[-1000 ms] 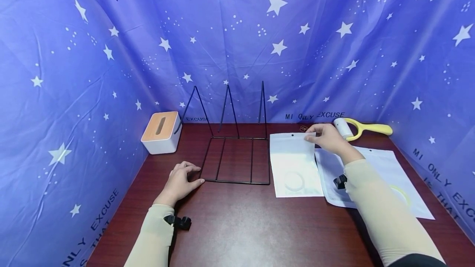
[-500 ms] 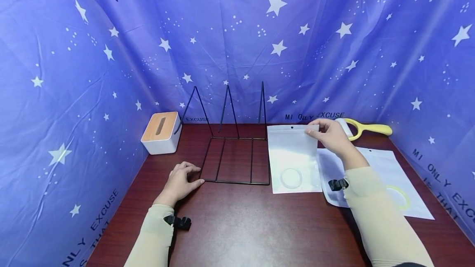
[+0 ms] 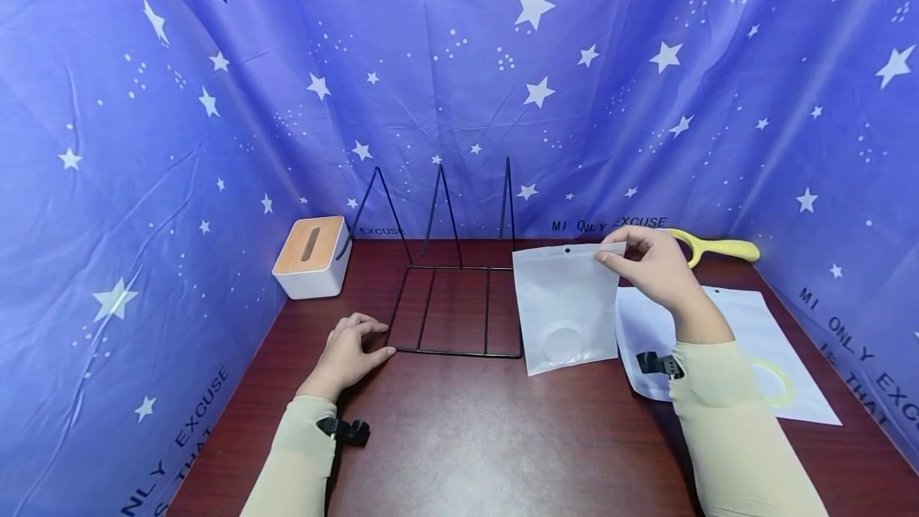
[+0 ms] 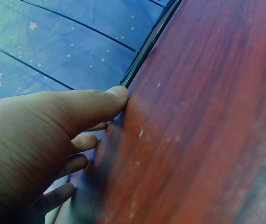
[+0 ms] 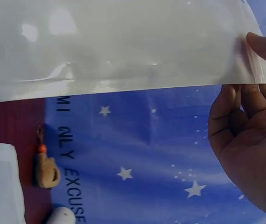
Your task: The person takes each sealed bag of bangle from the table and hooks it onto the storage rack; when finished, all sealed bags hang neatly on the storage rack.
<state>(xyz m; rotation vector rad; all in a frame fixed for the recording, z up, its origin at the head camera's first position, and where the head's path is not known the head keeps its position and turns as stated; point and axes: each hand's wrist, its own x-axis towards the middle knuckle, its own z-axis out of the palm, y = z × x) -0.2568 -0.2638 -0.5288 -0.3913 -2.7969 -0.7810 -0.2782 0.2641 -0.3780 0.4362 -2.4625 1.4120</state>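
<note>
White plastic pouch (image 3: 567, 301) now held up by its top edge and tilted; a second ago, lying almost flat on the dark red-brown tabletop (image 3: 459, 437). Left edge now overlapping the right end of the black wire rack (image 3: 459, 268) in the head view; earlier, just beside it. Right hand (image 3: 656, 270) a little higher than before, still pinching the pouch's upper right corner between thumb and fingers. White head of the yellow-handled roller (image 3: 725, 250) plain to see earlier, now hidden behind that hand in the head view. Left hand (image 3: 352, 345) unmoved at the rack's front left corner, thumb and fingers parted and touching the frame; pinching the wire or only resting on it, cannot tell. Hands well apart.

Pouch translucent and smooth, greyer now than a second ago, with a seal strip along the top, a small dark hole near its middle and a pale round shape low down; ring inside or mark on the surface, cannot tell. Glints and soft creases along one edge in the right wrist view. Place: between the rack and a second white pouch (image 3: 754, 329), flat on the tabletop with a pale yellow ring (image 3: 788, 383) showing. Contact of the raised pouch's lower edge with the tabletop: cannot tell.
</note>
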